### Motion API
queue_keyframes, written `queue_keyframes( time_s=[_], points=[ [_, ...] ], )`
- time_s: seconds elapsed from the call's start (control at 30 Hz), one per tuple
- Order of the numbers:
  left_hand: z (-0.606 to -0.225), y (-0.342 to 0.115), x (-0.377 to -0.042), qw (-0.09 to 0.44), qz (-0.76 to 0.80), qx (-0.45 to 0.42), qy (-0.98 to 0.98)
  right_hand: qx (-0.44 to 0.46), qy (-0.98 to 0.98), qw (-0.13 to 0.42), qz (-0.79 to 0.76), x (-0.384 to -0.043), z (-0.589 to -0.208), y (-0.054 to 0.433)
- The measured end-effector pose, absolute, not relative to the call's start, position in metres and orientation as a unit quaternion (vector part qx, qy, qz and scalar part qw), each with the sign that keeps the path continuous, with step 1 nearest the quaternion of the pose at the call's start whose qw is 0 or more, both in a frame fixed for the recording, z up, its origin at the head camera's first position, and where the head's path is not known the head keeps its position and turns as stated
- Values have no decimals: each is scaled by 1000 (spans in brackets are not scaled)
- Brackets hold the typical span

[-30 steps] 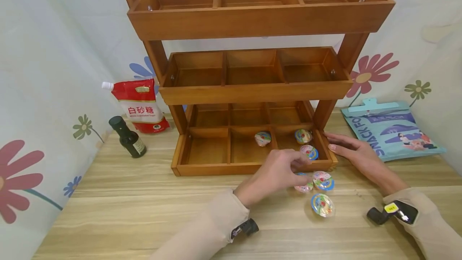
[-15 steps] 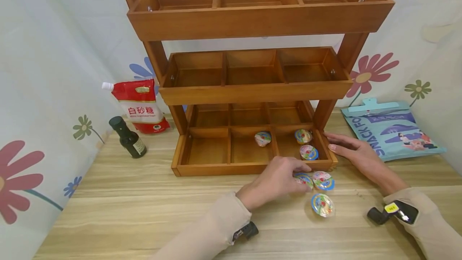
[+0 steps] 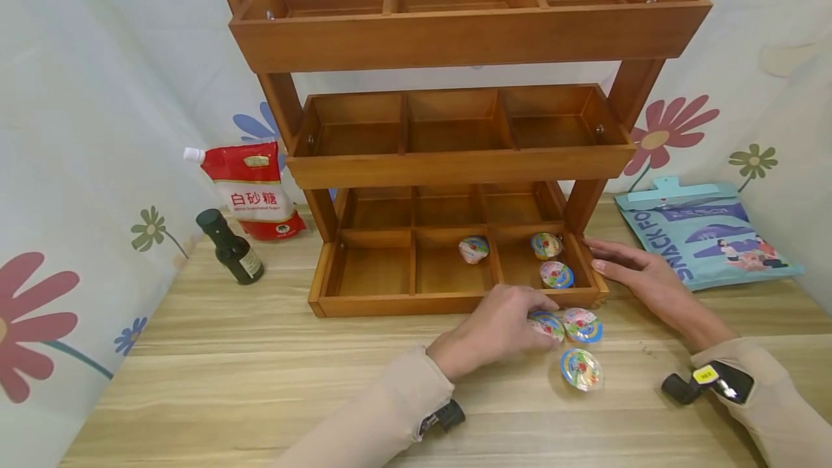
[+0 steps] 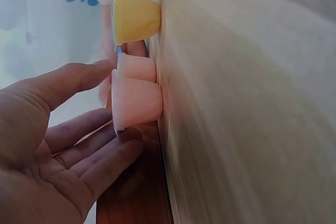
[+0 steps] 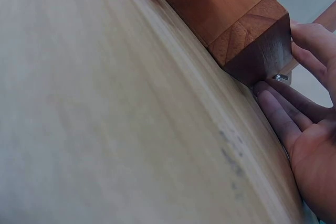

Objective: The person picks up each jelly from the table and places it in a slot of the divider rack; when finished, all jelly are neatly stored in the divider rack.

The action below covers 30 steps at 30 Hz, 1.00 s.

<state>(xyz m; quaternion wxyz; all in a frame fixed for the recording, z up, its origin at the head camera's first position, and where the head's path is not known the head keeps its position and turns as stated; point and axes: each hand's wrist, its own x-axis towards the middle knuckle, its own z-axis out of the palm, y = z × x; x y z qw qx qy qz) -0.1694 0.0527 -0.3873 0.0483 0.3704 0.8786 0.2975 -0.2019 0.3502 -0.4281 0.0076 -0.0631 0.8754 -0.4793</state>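
Observation:
My left hand (image 3: 503, 323) has thumb and fingertips at opposite sides of a pink jelly cup (image 4: 139, 103) that stands on the table in front of the rack. Its printed foil lid (image 3: 546, 325) shows beyond the fingers in the head view. Close beside it stands another pink jelly cup (image 3: 583, 325), and nearer the front a yellow jelly cup (image 4: 139, 19). My right hand (image 3: 640, 284) rests its fingertips against the right end of the wooden rack (image 5: 252, 45). In the bottom tier, two jelly cups lie in the right compartment and one jelly cup (image 3: 474, 249) in the middle.
The three-tier rack has divided trays, the upper tray (image 3: 468, 38) and middle tray (image 3: 461, 168) overhanging the back. At left are a red sugar pouch (image 3: 253, 193) and a dark bottle (image 3: 230, 248). A blue snack bag (image 3: 708, 237) lies at right.
My left hand has come down from above the front edge of the bottom tray, its fingers now around the nearest pink jelly cup. My right hand stays at the rack's side.

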Motion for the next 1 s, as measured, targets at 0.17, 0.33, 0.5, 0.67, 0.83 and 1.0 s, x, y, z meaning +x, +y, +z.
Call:
queue_keyframes(
  time_s=[0.17, 0.33, 0.5, 0.67, 0.83, 1.0],
  points=[
    [-388, 52, -169, 51, 293, 377, 877, -67, 873, 4, -483, -202, -429, 350],
    [-388, 52, -169, 56, 293, 378, 877, -69, 874, 2, -482, -203, -430, 351],
    [-389, 51, -169, 58, 295, 379, 875, -67, 878, 3, -474, -203, -430, 352],
    [-390, 52, -169, 58, 299, 380, 873, -64, 880, 6, -470, -203, -429, 352],
    [-391, 52, -170, 59, 298, 378, 874, -62, 880, 9, -471, -203, -429, 351],
    [-391, 52, -170, 58, 298, 379, 874, -61, 877, 11, -477, -203, -429, 351]
  ],
)
